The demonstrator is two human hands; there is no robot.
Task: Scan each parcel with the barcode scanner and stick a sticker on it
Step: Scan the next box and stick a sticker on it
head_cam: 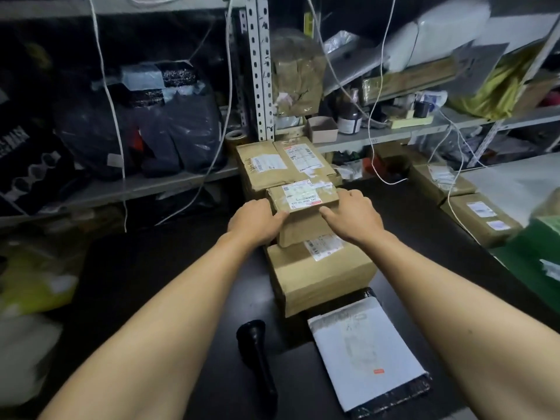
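Dark table (157, 268) before cluttered metal shelves (181, 180), left hand (254, 221) and right hand (353, 215) fingers curled gripping small parcel (303, 195) atop stacked boxes mid-table, barcode scanner (257, 353) and white mailer (366, 359) near front edge

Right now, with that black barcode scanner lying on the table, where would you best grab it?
Take the barcode scanner by its slim handle, the part pointing toward the person, coming from above. It lies flat on the dark table with its wide head facing the large cardboard box, so the narrow handle is probably the easiest part to wrap fingers around.

Bare tabletop (169, 268) left of stacked parcels (318, 268); scanner (257, 356) lies near
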